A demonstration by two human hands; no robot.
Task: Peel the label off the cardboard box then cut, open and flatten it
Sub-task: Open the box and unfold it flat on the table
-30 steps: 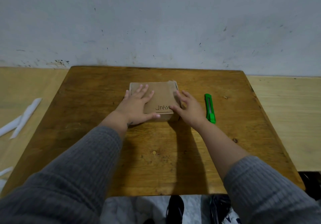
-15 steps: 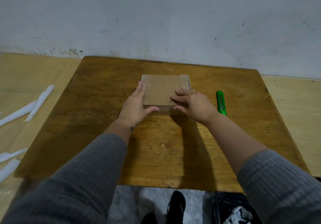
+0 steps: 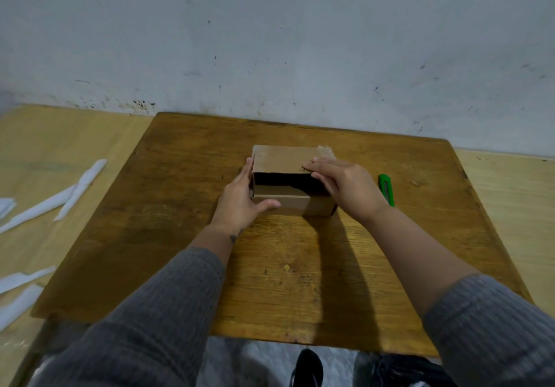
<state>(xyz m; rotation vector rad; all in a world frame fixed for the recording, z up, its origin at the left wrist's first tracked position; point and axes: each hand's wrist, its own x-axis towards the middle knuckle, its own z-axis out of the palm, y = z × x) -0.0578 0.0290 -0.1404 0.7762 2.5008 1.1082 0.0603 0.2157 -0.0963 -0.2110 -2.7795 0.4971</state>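
Note:
A small brown cardboard box [image 3: 282, 158] sits at the middle of the wooden table [image 3: 186, 206]. Its top flap is raised at the near edge, and a dark gap shows the inside. My right hand [image 3: 345, 187] grips the near right edge of that flap, fingers on top and thumb under it. My left hand [image 3: 240, 200] presses the box's left side, its thumb along the front wall. A green utility knife [image 3: 386, 190] lies on the table just right of my right hand, partly hidden by it.
White peeled paper strips [image 3: 69, 194] lie on the pale floor left of the table, with more strips [image 3: 18, 290] nearer me. A grey wall stands right behind the table. A black shoe [image 3: 306, 368] and a dark bag [image 3: 402, 371] show below the table's near edge.
The box lay shut under both flat hands; now my right hand has lifted the top flap at the near edge, and my left hand has slid to the box's left side.

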